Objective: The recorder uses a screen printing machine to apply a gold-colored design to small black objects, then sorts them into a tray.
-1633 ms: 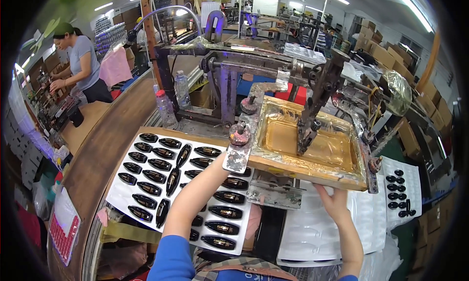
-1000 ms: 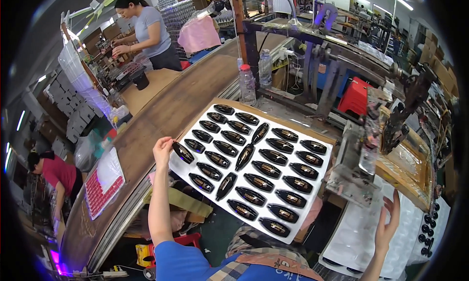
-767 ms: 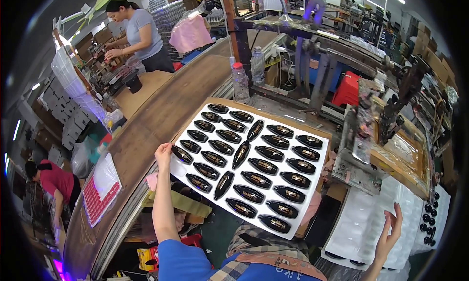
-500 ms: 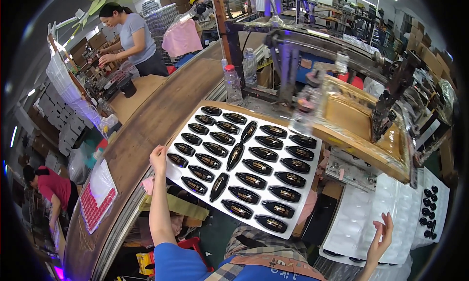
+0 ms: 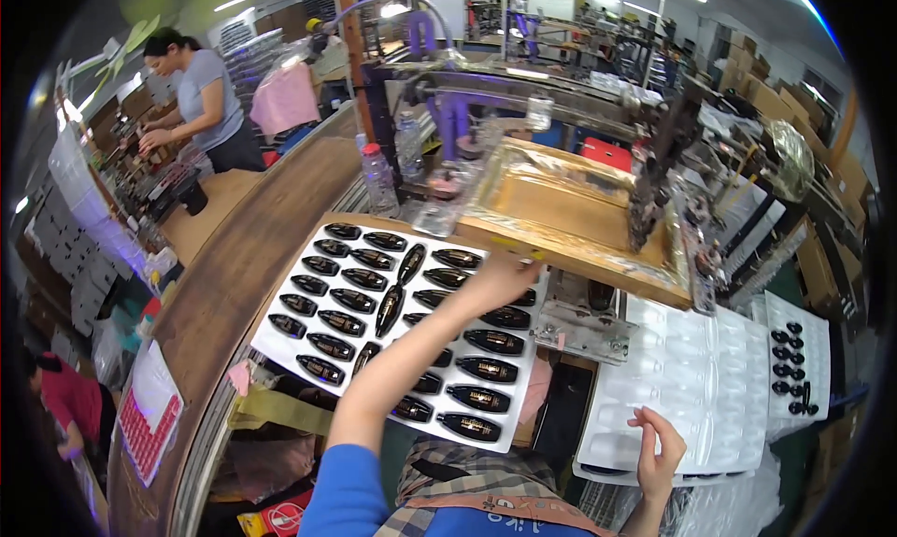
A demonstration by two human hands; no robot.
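My left hand (image 5: 505, 280) reaches over a white tray (image 5: 266, 336) of glossy black oval cases with gold print, its fingers gripping the front edge of a wooden screen frame (image 5: 570, 257) with an amber interior, mounted on a metal press (image 5: 434, 98). A dark vertical arm (image 5: 645, 205) stands within the frame. My right hand (image 5: 659, 448) is empty, fingers loosely curved and apart, over white moulded trays (image 5: 701, 378). A metal plate (image 5: 584, 341) sits below the frame, between the trays.
At left, one worker (image 5: 210, 107) works at a bench, another (image 5: 61, 397) lower down. A curved wooden board (image 5: 206, 294) carries a tray of red pieces (image 5: 145, 425). Plastic bottles (image 5: 378, 177) stand by the press. A tray of small black parts (image 5: 813, 341) lies right; boxes fill the background.
My left hand has left the tray's left corner for the frame's front edge. The screen frame has swung left and up over the tray's side. The view has turned rightward since half a second ago.
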